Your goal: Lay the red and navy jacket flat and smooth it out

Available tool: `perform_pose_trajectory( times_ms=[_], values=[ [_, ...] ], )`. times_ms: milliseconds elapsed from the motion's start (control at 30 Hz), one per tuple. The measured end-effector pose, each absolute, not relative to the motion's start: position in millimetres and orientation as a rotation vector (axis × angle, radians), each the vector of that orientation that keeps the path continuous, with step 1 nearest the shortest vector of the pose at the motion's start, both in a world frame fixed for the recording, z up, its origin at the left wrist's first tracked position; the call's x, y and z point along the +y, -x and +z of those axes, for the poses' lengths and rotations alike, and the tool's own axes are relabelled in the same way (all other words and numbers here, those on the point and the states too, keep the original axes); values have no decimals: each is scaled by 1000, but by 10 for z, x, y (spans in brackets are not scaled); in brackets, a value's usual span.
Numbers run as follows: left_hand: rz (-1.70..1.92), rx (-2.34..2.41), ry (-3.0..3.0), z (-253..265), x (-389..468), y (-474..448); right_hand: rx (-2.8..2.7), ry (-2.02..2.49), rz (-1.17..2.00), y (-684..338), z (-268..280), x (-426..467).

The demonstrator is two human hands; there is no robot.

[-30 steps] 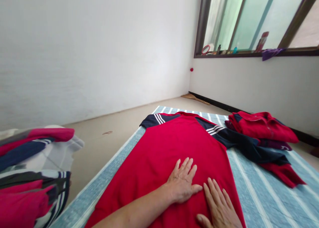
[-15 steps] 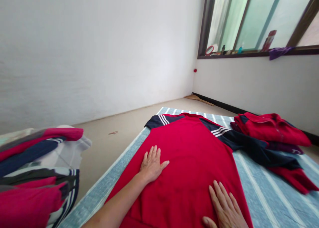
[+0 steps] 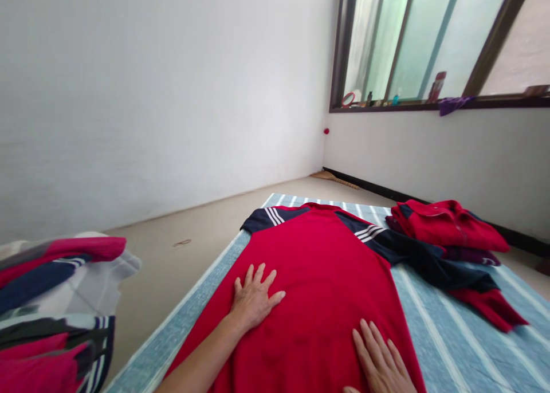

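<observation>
- Mid-frame, low: red jacket (image 3: pixel 318 255) spread on a pale blue, white-striped sheet (image 3: pixel 433 318), collar end away from the person.
- Left hand (image 3: pixel 256 302) palm down on the jacket's left part; fingers splayed wide, tips toward the collar, all on cloth.
- Right hand (image 3: pixel 382 361) flat near the jacket's right edge, nearer the person; fingers straight, set close together, cut off by the lower frame edge. Jacket lies beneath both hands, ungripped; slight ripples between them.
- Navy right-hand sleeve (image 3: pixel 423 261) runs out sideways over the sheet, red cuff at its end. It crosses in front of the pile.
- Pile at right: folded red top (image 3: pixel 447 224) on a dark purple garment (image 3: pixel 466 254).
- Far left, well apart from the jacket: clothes heap (image 3: pixel 51 301), pink, navy, white and dark; partly blurred.
- Beyond the sheet: pale floor (image 3: pixel 223 218), thin loop (image 3: pixel 182 243) lying on it; straw-coloured object (image 3: pixel 333 179) in the corner, type unclear.
- White walls (image 3: pixel 172 95); dark-framed window (image 3: pixel 429 49) at upper right. On its sill: round mirror (image 3: pixel 348 99), reddish bottle (image 3: pixel 437 87), purple cloth (image 3: pixel 454 105) hanging over.
</observation>
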State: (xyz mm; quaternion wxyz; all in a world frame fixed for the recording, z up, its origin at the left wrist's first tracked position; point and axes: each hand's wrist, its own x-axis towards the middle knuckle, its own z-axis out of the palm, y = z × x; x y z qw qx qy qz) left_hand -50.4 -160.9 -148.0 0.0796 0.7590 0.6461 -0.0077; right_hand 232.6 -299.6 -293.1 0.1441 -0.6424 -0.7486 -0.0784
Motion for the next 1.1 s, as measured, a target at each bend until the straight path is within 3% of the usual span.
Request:
perform_pose_trajectory(
  times_ms=[300, 1100],
  values=[
    [-12, 1964, -2276, -1478, -1590, 520, -2141, 1822, -294, -2348, -3079, -2953],
    [-162, 2015, -2323, -1508, -1555, 497, -2204, 1882, -96, -2201, -2391, -3108]
  ],
)
